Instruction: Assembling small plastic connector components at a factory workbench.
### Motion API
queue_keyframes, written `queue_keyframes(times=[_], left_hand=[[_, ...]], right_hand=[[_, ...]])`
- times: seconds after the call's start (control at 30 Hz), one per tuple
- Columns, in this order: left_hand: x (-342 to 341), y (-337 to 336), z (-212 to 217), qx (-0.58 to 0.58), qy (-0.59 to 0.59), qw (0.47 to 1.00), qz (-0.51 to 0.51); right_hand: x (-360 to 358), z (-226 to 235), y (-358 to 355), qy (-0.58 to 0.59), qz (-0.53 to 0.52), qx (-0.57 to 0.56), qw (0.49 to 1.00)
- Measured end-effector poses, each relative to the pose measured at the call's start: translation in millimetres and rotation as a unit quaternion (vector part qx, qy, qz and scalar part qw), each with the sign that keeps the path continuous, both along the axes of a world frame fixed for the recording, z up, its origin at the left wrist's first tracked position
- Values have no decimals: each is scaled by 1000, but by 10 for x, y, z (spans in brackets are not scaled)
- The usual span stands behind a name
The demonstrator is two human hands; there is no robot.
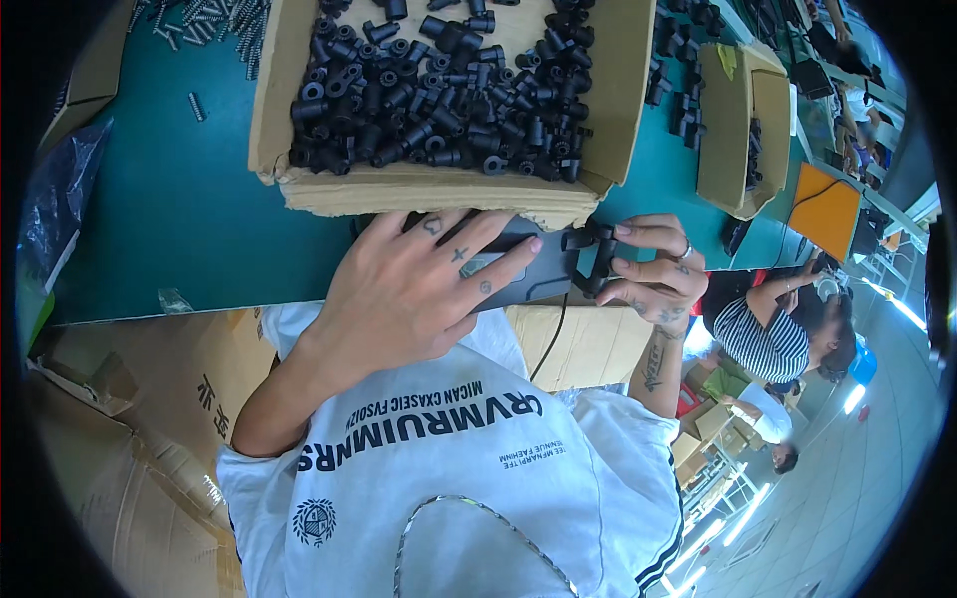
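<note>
Pressing down flat with fingers spread, the left hand (419,289) steadies a dark grey handheld tool (533,269) at the near edge of the green tabletop (169,209), just below a cardboard box (439,189) of small black plastic parts. The right hand (653,274) pinches a black plastic fitting (596,254) at the tool's tip. Seating that fitting looks like the step in hand; it calls for careful alignment.
</note>
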State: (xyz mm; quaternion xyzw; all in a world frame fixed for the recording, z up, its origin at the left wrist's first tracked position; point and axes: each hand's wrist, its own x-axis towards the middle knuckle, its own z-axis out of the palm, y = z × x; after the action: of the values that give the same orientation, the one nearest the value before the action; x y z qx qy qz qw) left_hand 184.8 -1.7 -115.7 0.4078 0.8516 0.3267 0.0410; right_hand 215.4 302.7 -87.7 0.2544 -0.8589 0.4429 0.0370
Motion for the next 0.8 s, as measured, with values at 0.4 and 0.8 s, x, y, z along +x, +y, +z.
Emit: queue_keyframes(times=[0.4,0.8], left_hand=[[18,21,-33,-3,3,1000,3],[17,-106,295,74,48,996,-9]], right_hand=[[28,116,-118,10,-34,105,994],[-122,635,-249,-54,18,172,983]])
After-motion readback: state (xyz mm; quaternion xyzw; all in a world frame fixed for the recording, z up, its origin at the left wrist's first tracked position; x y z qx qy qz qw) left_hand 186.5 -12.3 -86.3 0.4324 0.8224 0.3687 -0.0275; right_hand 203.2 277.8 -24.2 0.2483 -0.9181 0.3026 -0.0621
